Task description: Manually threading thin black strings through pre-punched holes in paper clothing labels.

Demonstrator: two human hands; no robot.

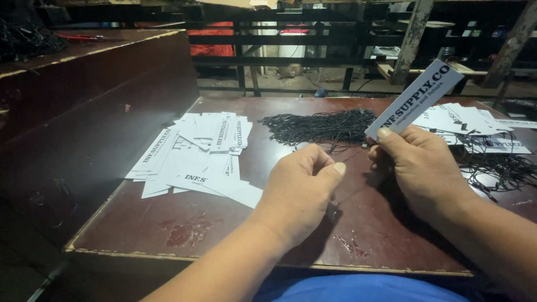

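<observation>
The right hand [417, 162] pinches a long white paper tag [414, 99] by its lower end, holding it tilted above the dark red table [224, 223]. The left hand [305, 184] is curled, thumb against forefinger, apparently gripping a thin black string [330, 154]. The tag looks light and fairly stiff, best held by an edge; the string seems limp and tangles easily. A heap of black strings [321, 126] lies just beyond, loose white tags [196, 156] to the left.

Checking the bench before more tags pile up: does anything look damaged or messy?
The dark red table has worn, chipped patches near its front edge. The white tags lie in a loose, fanned heap, not a stack.
</observation>
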